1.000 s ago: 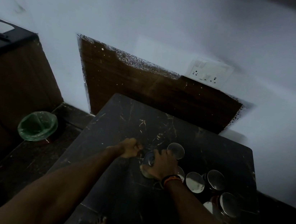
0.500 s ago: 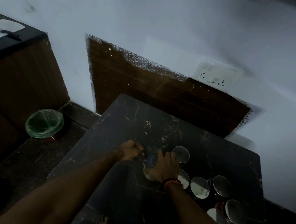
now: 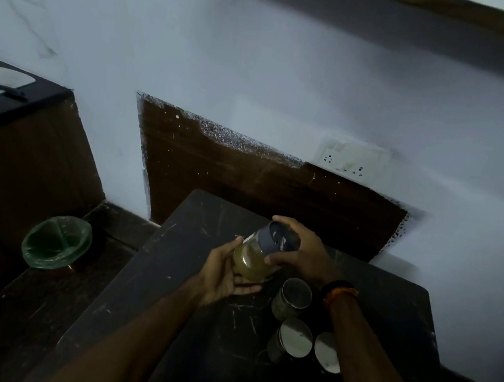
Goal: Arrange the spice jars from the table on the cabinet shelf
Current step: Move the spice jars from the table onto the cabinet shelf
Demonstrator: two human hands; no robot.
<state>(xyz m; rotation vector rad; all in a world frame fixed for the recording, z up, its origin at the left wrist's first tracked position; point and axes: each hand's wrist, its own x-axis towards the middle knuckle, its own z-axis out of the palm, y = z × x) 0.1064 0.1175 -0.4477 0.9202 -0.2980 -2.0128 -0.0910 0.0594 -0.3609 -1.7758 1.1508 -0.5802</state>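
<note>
Glass jar (image 3: 254, 260) with a dark lid is tilted above the desk (image 3: 169, 276), left hand (image 3: 223, 275) cupping its base, right hand (image 3: 305, 254) fingers curled round the lid. More jars (image 3: 292, 297) stand near right.

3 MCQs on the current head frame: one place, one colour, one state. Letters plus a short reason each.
1. Where is the green bin?
A. on the table
B. on the floor left of the table
C. on the counter

2. What colour is the lid of the held jar?
A. dark
B. red
C. white

3. How is the held jar carried?
A. left hand only
B. standing on the table
C. both hands, tilted

Answers:
1 B, it sits on the dark floor beside the table.
2 A, the lid looks dark grey-blue.
3 C, the left hand cups its base and the right hand grips the lid end.
</note>
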